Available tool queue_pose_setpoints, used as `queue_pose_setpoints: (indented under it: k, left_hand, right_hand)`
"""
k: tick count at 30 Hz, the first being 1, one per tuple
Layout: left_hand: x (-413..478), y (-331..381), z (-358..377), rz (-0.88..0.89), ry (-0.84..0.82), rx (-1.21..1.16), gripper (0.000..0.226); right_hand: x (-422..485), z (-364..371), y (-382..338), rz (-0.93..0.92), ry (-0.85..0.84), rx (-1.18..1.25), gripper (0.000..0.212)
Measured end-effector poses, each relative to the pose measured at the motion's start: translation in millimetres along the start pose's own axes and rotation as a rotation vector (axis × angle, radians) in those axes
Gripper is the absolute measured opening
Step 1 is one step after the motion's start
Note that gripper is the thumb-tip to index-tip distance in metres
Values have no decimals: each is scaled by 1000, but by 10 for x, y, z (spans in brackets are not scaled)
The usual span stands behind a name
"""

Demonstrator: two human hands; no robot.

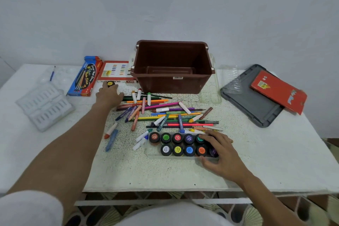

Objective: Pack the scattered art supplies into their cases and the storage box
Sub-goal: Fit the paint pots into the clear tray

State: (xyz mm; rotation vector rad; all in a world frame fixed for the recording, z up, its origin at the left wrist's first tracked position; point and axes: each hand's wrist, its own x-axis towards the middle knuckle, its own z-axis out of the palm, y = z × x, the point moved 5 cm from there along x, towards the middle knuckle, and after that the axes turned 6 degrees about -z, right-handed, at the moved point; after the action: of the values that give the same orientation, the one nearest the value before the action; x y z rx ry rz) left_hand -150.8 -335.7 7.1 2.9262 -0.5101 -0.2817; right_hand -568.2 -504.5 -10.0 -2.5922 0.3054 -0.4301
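A: Nearest first. Right hand?

B: The right hand (pixel 219 149) grips the right end of the clear tray (pixel 156 154), thumb on the near edge, fingers curled over the end pots. The paint pots (pixel 177 150) sit in it in two rows.

A: Handling?

B: The tray looks thin and bendy and probably sags if lifted by one end, so support it underneath. The pots are small and rigid with smooth lids; take them by the sides.

A: Middle?

B: A loose pile (pixel 165 113) of markers, crayons and pencils, all crossed over. Light and likely to roll, so gather in bunches.

A: Left hand?

B: The left hand (pixel 108 95) is stretched out to the yellow-lidded pot (pixel 110 84), just beside the oil pastel box (pixel 115 70). Fingertips are at it; gripping or only touching, cannot tell.

A: Far?

B: The brown storage box (pixel 165 86) is upright and open, nothing seen inside. The grey lid (pixel 251 104) lies to the right with a red case (pixel 278 91) partly on it.
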Motion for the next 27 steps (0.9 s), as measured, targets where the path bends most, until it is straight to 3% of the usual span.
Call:
queue_pose_setpoints:
  k: [6, 10, 17, 21, 27]
  left_hand:
    - [-197, -44, -30, 63, 231, -210, 45]
    - [-511, 38, -116, 177, 376, -483, 20]
    - [-1319, 358, -95, 418, 159, -729, 10]
    - [-1773, 472, -43, 458, -188, -826, 39]
    - [-2113, 358, 57, 601, -207, -663, 30]
  right_hand:
    - [-4, 5, 3, -5, 9, 4, 65]
    - [-3, 5, -4, -21, 23, 5, 63]
    - [-6, -3, -7, -20, 30, 10, 65]
    - [-11, -7, -6, -21, 33, 8, 62]
    - [-11, 7, 21, -24, 23, 13, 62]
